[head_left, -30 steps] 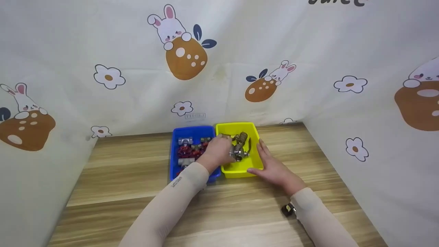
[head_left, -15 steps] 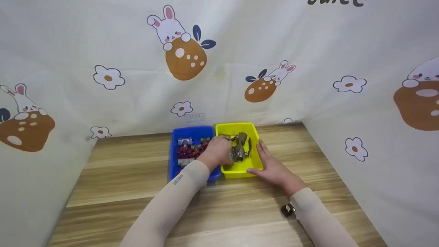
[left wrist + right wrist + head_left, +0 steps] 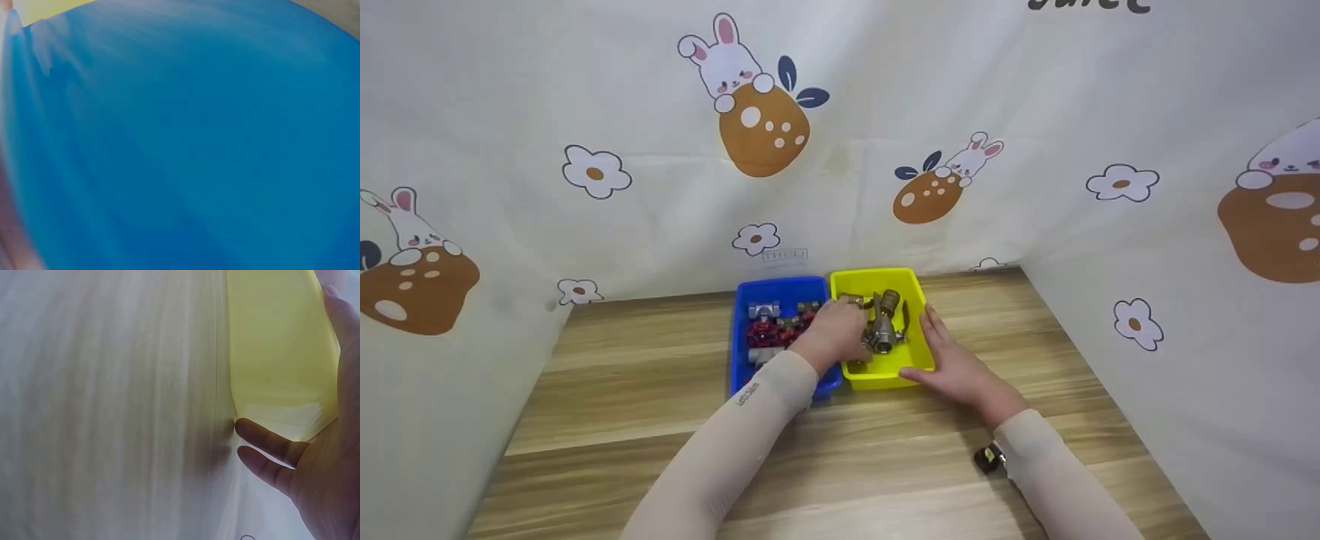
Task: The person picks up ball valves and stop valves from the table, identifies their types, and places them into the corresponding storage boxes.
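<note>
My left hand (image 3: 834, 331) reaches over the blue bin's right side into the left part of the yellow bin (image 3: 883, 381). Its fingers curl downward around a metal valve, mostly hidden behind the hand. Beside the fingertips, metal valves (image 3: 885, 330) with lever handles lie in the yellow bin. My right hand (image 3: 964, 373) rests against that bin's front right corner, fingers fairly straight along the right wall and thumb at the front rim. In the right wrist view, the fingers (image 3: 270, 441) touch or lie close to the yellow wall (image 3: 281, 343). Blue plastic fills most of the left wrist view.
The blue bin (image 3: 738, 334) stands left of the yellow one and holds several valves with red handwheels (image 3: 763, 334). Both stand on a wood-grain table (image 3: 645, 390) near a printed cloth backdrop (image 3: 660, 225). A small black device (image 3: 988, 457) hangs at the right wrist.
The metal valves beside the left fingertips have shifted and turned slightly in the yellow bin. Both hands stay almost in place.
</note>
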`<state>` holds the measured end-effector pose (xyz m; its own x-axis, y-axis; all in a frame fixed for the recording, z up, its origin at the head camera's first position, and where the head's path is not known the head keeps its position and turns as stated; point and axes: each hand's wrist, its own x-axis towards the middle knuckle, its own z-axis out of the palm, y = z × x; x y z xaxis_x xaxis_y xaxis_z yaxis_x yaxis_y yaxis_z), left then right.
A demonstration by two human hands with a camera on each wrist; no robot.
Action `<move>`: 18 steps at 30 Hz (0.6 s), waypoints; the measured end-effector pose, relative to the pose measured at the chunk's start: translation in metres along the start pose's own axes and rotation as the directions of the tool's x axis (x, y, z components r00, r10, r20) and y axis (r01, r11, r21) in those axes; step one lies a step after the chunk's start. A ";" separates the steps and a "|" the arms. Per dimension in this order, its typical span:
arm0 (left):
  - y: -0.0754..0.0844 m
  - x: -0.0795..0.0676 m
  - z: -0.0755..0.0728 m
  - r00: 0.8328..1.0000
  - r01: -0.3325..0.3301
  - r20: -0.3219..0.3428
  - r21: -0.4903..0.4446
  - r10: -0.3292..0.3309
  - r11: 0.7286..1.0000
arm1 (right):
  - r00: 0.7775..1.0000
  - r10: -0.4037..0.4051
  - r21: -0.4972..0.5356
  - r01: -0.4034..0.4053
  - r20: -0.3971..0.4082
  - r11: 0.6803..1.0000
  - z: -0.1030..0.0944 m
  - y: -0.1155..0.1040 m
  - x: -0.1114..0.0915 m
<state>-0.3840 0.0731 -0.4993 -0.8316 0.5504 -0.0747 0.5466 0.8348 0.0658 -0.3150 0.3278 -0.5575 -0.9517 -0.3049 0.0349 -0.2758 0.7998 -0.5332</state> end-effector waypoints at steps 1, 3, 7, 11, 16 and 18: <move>-0.001 -0.001 -0.001 1.000 0.000 -0.002 0.003 0.000 1.000 | 1.000 -0.003 0.004 0.003 0.002 1.000 0.001 0.000 0.001; -0.002 -0.004 -0.003 1.000 0.002 -0.002 0.008 -0.002 1.000 | 1.000 -0.010 0.012 0.010 0.006 1.000 0.002 -0.001 0.003; -0.005 -0.010 -0.010 1.000 0.016 0.001 -0.059 -0.016 0.998 | 1.000 -0.007 0.015 0.007 0.016 1.000 0.002 -0.003 0.006; -0.011 -0.022 -0.016 1.000 0.024 -0.002 -0.189 -0.024 0.982 | 0.999 0.006 0.009 -0.006 0.035 1.000 0.001 -0.004 0.007; -0.026 -0.042 -0.020 0.999 0.025 -0.029 -0.299 -0.035 0.954 | 0.998 0.021 0.028 -0.023 0.057 0.999 -0.002 -0.004 0.006; -0.035 -0.049 -0.022 0.998 0.020 -0.055 -0.305 -0.039 0.952 | 0.998 0.026 0.029 -0.027 0.053 0.999 -0.005 -0.002 0.004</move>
<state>-0.3644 0.0163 -0.4757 -0.8565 0.5157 -0.0220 0.4733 0.8018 0.3648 -0.3190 0.3272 -0.5517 -0.9500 -0.3115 -0.0240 -0.2456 0.7923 -0.5586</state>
